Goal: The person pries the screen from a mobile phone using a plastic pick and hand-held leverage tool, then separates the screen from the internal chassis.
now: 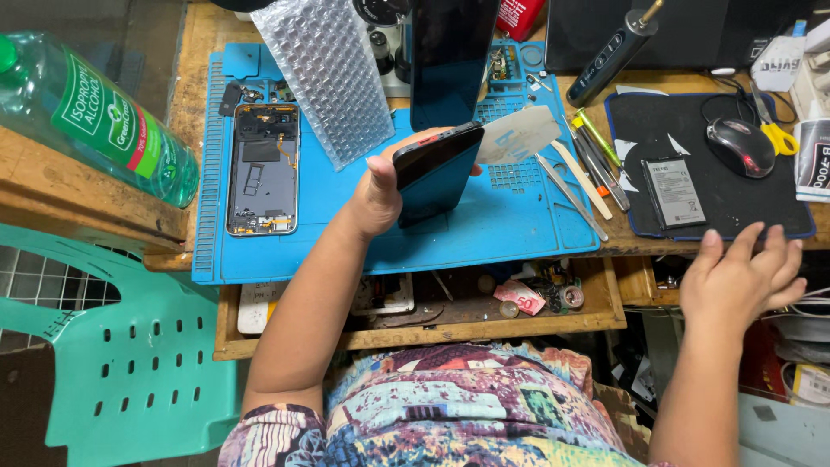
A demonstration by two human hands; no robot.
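Observation:
My left hand (pixel 380 195) grips a dark phone screen panel (pixel 437 169) over the blue work mat (pixel 346 233), with a pale protective film (pixel 519 132) peeling off its far end. My right hand (pixel 743 277) rests with fingers spread at the near edge of the black mouse pad (pixel 657 130), holding nothing. A phone battery (pixel 674 192) lies on that pad just beyond my fingers. An opened phone body (pixel 263 169) lies face down on the left of the mat, its insides exposed.
A bubble-wrap sheet (pixel 324 78), a second dark panel (pixel 450 56) and tweezers and pry tools (pixel 584 164) sit on the mat. A mouse (pixel 739 145), scissors (pixel 778 134), green alcohol bottle (pixel 95 112), open drawer (pixel 432 303) and green chair (pixel 121 355) surround it.

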